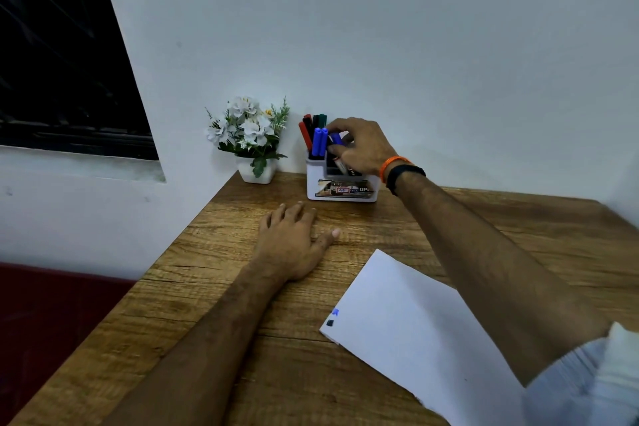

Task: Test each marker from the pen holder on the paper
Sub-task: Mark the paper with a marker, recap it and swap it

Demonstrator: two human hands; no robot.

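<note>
**A:** What is the right hand [359, 145] doing at the white plastic pen holder [340, 183]?

**B:** Its fingers are curled round a blue-capped marker [336, 139] in the holder's right compartment, pinching near the cap. Whether the marker is being lifted out or set down cannot be told. Either way, the person does well to move it straight along its own axis, so the neighbours just left of the fingers are not dragged or tipped.

**A:** And the left hand [294, 242]?

**B:** It lies flat on the wooden bench [207, 287], fingers relaxed, holding nothing, just in front of the holder. It could press the holder's base if the holder shifts.

**A:** What sits in the holder?

**B:** Left of the gripping fingers stand two blue markers [320, 142]; beyond them, red, black and green ones [313, 123] lean toward the wall. The front slot holds a printed card [345, 188].

**A:** Where is the paper?

**B:** The white sheet of paper [408, 322] lies under the right forearm, well behind the hand, bearing a blue mark and a dark mark [332, 317] at its near-left edge. So two tests look done; most remain.
</note>
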